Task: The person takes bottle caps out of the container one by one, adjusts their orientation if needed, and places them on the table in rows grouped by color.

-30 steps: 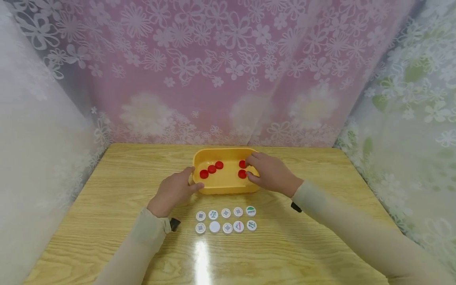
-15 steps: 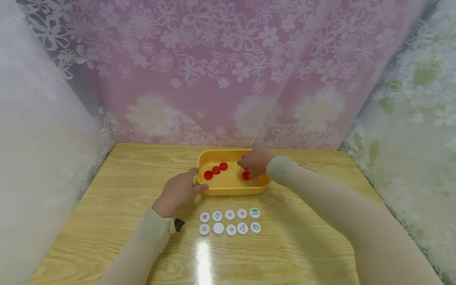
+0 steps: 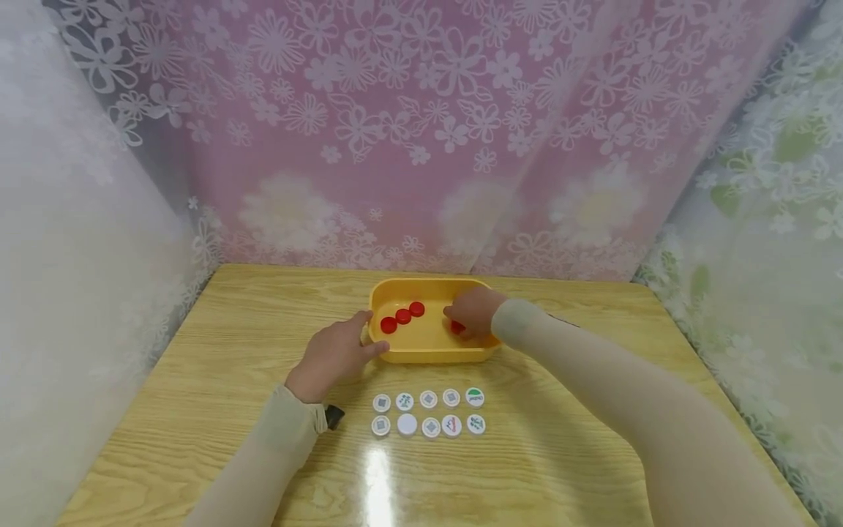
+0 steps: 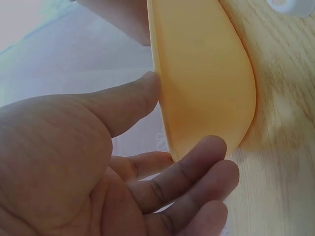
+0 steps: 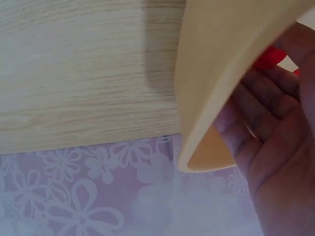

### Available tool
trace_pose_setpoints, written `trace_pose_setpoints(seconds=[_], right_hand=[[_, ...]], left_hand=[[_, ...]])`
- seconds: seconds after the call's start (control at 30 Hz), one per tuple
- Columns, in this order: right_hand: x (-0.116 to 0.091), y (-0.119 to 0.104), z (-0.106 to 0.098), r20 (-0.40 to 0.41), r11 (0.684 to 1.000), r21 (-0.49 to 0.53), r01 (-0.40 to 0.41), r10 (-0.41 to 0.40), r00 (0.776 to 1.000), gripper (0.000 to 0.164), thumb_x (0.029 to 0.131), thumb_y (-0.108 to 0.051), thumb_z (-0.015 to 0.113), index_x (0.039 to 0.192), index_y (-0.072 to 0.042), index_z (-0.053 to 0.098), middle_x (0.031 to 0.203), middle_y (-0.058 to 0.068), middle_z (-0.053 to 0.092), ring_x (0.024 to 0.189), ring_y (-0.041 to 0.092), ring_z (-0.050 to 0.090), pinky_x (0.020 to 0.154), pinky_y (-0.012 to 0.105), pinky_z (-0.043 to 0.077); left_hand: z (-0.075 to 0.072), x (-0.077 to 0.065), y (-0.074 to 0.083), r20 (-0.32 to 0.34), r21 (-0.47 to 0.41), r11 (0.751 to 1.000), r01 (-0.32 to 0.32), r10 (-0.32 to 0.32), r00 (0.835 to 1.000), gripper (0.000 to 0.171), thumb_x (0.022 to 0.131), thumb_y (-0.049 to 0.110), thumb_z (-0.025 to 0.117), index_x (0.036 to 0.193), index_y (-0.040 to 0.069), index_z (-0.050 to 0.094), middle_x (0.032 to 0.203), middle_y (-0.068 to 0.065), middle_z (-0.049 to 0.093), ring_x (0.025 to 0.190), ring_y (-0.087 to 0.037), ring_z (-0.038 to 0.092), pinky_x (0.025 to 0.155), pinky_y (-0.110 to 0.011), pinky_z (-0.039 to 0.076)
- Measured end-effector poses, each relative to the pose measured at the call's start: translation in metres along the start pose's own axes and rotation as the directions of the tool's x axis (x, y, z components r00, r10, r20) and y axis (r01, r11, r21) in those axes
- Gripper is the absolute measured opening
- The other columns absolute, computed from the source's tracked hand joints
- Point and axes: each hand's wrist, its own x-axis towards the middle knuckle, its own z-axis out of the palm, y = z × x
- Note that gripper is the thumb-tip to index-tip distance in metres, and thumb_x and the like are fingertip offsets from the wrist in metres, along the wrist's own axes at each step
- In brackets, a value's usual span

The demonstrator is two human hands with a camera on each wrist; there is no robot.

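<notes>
A yellow plastic tray [image 3: 431,356] with raised sides stands on the table. My left hand [image 3: 334,356] holds its left end, thumb at the near rim and fingers along the end wall. In the left wrist view the left thumb [image 4: 142,96] meets the rim. My right hand [image 3: 476,311] reaches inside the tray's right end, fingers curled down over a red bottle cap [image 3: 456,329]. From the right wrist, a red cap [image 5: 269,58] shows between thumb and fingers, its contact partly hidden. Three more red caps [image 3: 403,316] lie in a slanting row at the tray's left.
Several white printed bottle caps [image 3: 431,427] lie in two rows on the wooden table [image 3: 560,468], in front of the tray. A pink flowered curtain [image 3: 421,146] hangs at the table's back edge, with pale cloths at both sides.
My right hand has moved farther over the tray's right end and now covers most of the red caps there. The left hand keeps its hold; the head view has shifted slightly.
</notes>
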Motion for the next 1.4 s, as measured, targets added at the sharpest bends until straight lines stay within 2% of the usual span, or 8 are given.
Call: trace_pose_setpoints(seconds=[0.2, 0.4, 0.67, 0.8, 0.87, 0.97, 1.2, 1.4], right_hand=[[-0.008, -0.007, -0.019, -0.196, 0.996, 0.086, -0.021, 0.038, 0.98, 0.023, 0.095, -0.034, 0.069, 0.104, -0.016, 0.059, 0.083, -0.003, 0.055, 0.071, 0.017, 0.052, 0.067, 0.03, 0.049], [-0.051, -0.041, -0.042, -0.473, 0.971, 0.236, 0.044, 0.075, 0.878, 0.016, 0.095, -0.032, 0.068, 0.1, -0.017, 0.063, 0.089, -0.004, 0.062, 0.075, 0.014, 0.055, 0.07, 0.029, 0.051], [-0.108, -0.107, -0.039, -0.793, 0.913, 0.242, 0.328, -0.008, 0.609, 0.035, 0.089, -0.02, 0.08, 0.121, -0.009, 0.07, 0.117, 0.001, 0.069, 0.106, 0.017, 0.064, 0.093, 0.029, 0.056], [-0.115, -0.129, -0.03, -0.893, 0.803, 0.243, 0.544, -0.035, 0.45, 0.036, 0.09, -0.015, 0.077, 0.124, -0.008, 0.068, 0.122, 0.005, 0.067, 0.113, 0.02, 0.064, 0.097, 0.032, 0.055], [-0.113, -0.137, -0.023, -0.913, 0.743, 0.259, 0.617, -0.02, 0.408, 0.034, 0.092, -0.014, 0.075, 0.124, -0.008, 0.067, 0.122, 0.006, 0.066, 0.115, 0.022, 0.063, 0.099, 0.034, 0.054], [-0.106, -0.147, -0.01, -0.912, 0.696, 0.297, 0.654, 0.002, 0.411, 0.033, 0.093, -0.014, 0.075, 0.124, -0.009, 0.065, 0.123, 0.005, 0.066, 0.117, 0.022, 0.062, 0.102, 0.034, 0.052], [-0.091, -0.166, 0.013, -0.859, 0.707, 0.281, 0.649, -0.115, 0.498, 0.04, 0.09, -0.014, 0.08, 0.127, -0.012, 0.065, 0.112, -0.003, 0.068, 0.106, 0.01, 0.063, 0.099, 0.023, 0.05], [-0.083, -0.191, 0.022, -0.641, 0.795, 0.332, 0.507, -0.204, 0.74, 0.017, 0.099, -0.034, 0.071, 0.112, -0.022, 0.07, 0.099, -0.016, 0.067, 0.09, -0.004, 0.057, 0.086, 0.008, 0.043]], left_hand=[[-0.003, 0.0, -0.001, 0.0, 0.006, 1.0, 0.012, -0.012, 1.0, 0.079, 0.097, 0.051, 0.069, 0.157, 0.008, 0.042, 0.145, -0.018, 0.06, 0.126, -0.04, 0.061, 0.103, -0.057, 0.049], [-0.004, 0.001, -0.004, 0.002, -0.001, 1.0, 0.022, -0.022, 1.0, 0.079, 0.097, 0.051, 0.068, 0.158, 0.009, 0.041, 0.147, -0.018, 0.058, 0.128, -0.04, 0.06, 0.104, -0.057, 0.048], [-0.007, 0.001, -0.005, -0.007, 0.024, 1.0, 0.012, -0.012, 1.0, 0.078, 0.097, 0.05, 0.069, 0.156, 0.006, 0.042, 0.146, -0.02, 0.059, 0.126, -0.041, 0.061, 0.102, -0.058, 0.05], [-0.008, 0.002, -0.004, -0.031, 0.029, 1.0, -0.005, 0.006, 0.999, 0.077, 0.096, 0.049, 0.071, 0.154, 0.006, 0.046, 0.14, -0.018, 0.063, 0.121, -0.038, 0.064, 0.101, -0.056, 0.051], [-0.008, 0.003, -0.004, -0.051, 0.031, 0.999, -0.025, 0.026, 0.998, 0.075, 0.095, 0.049, 0.072, 0.152, 0.006, 0.049, 0.138, -0.017, 0.065, 0.12, -0.036, 0.065, 0.101, -0.056, 0.051], [-0.006, 0.005, -0.004, -0.078, 0.025, 0.997, -0.067, 0.069, 0.995, 0.072, 0.095, 0.046, 0.073, 0.151, 0.007, 0.05, 0.139, -0.015, 0.064, 0.122, -0.035, 0.064, 0.102, -0.056, 0.05], [-0.003, 0.004, -0.002, -0.089, 0.007, 0.993, -0.118, 0.118, 0.989, 0.055, 0.094, 0.04, 0.076, 0.137, 0.008, 0.065, 0.136, -0.01, 0.067, 0.123, -0.033, 0.064, 0.103, -0.053, 0.05], [-0.004, 0.0, -0.002, -0.085, 0.013, 0.994, -0.105, 0.106, 0.991, 0.05, 0.093, 0.04, 0.077, 0.132, 0.009, 0.07, 0.132, -0.009, 0.069, 0.121, -0.032, 0.064, 0.101, -0.052, 0.05]])
